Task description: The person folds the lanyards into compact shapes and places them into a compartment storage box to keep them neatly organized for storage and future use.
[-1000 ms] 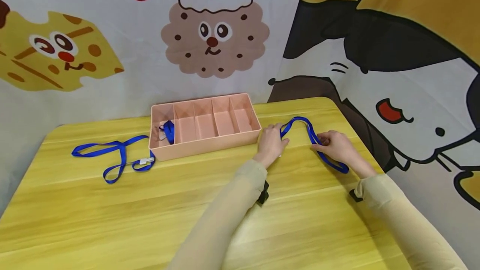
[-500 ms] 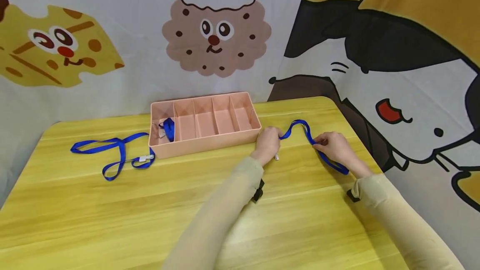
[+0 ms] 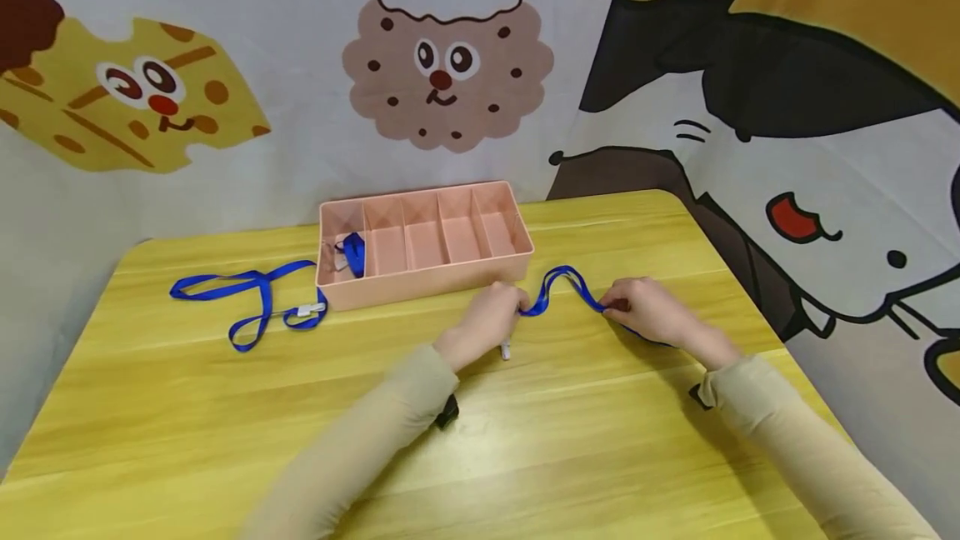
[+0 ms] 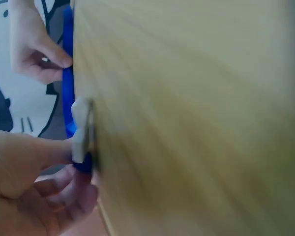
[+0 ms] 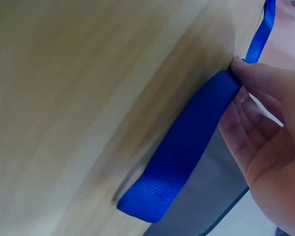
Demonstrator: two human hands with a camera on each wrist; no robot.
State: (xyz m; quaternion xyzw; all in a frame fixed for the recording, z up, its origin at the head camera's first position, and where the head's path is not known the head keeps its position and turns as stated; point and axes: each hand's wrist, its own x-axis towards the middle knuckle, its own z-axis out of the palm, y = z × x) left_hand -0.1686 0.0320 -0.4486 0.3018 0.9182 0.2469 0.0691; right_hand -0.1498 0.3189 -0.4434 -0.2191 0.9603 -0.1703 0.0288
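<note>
A blue lanyard [image 3: 540,302] stretches between my two hands over the table, rising in a small arch in the head view. My left hand [image 3: 483,323] pinches its end by the white clip [image 4: 80,130], just in front of the pink box. Farther along, thumb and fingers of my right hand [image 3: 651,311] pinch the doubled strap [image 5: 179,142]. Past that grip the strap trails to a folded loop end low over the wood, seen in the right wrist view.
The pink divided box [image 3: 427,280] stands at the table's back, a folded blue lanyard [image 3: 355,257] in its leftmost compartment. Left of it another blue lanyard [image 3: 266,298] lies loosely looped. A printed cloth [image 3: 285,48] hangs behind the table [image 3: 187,423].
Both hands have moved left and nearer to me with the lanyard, the left hand farther. Its white clip now shows below the left hand, and the arch of strap has shifted left.
</note>
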